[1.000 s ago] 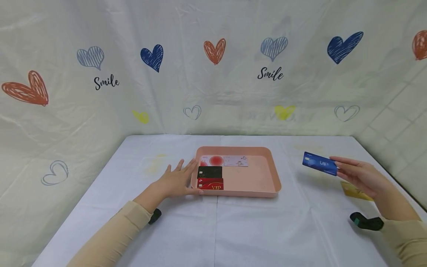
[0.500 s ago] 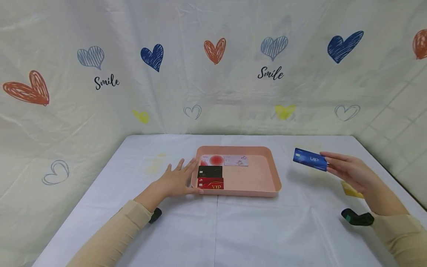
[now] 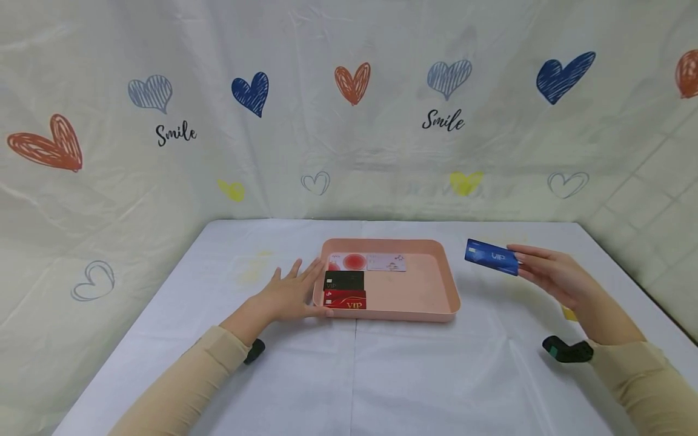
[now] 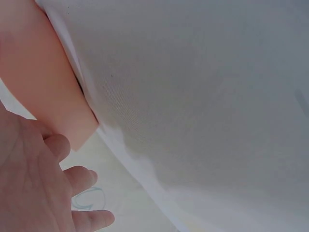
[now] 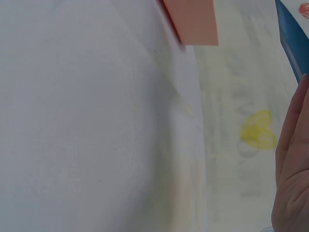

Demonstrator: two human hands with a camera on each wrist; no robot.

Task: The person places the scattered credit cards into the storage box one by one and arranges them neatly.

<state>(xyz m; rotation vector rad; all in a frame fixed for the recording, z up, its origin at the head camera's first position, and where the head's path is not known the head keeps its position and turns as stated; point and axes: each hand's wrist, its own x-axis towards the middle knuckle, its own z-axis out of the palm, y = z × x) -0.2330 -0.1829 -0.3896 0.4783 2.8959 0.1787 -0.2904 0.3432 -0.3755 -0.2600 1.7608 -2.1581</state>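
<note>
- Right hand [image 3: 556,280] pinches one blue card [image 3: 491,257] above the table [image 3: 414,375], right of one pink tray [image 3: 411,290]; the card's long side runs leftward from the hand.
- Left hand [image 3: 286,300], nearer the tray, touches its left edge, fingers [image 3: 311,272] spread.
- Four cards [image 3: 343,280] lie inside; one yellow card [image 3: 569,313] shows partly.

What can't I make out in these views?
- Head: most of the yellow card, behind the right hand.
- Head: small print on the pale lilac card, too small.
- Left wrist: much of the pink tray, past the frame edges.
- Right wrist: part of the blue card, past the right edge.
</note>
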